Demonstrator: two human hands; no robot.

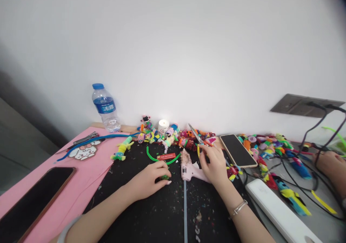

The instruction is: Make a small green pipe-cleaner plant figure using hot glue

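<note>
My left hand (151, 178) rests on the black work mat (129, 214), its fingers curled round a small green fuzzy piece (164, 177) that is mostly hidden. Between thumb and fingers, my right hand (214, 165) pinches a short yellow fuzzy strip (198, 151), perhaps pipe cleaner. A pale pink glue gun (186, 167) lies between the hands, nozzle away from me, with a long glue stick (185, 210) out of its back. A bent green pipe cleaner (149, 155) curves past a red packet (166, 157) beyond my left hand. Scissors (195, 133) lie open beyond my right hand.
Pipe-cleaner figures (147, 136) line the wall, with more (267, 145) at right. Also about are a water bottle (105, 108), a dark phone (35, 203), another phone (238, 150), a white device (278, 210) and black cables (286, 180). Another person's hand (329, 163) is at far right.
</note>
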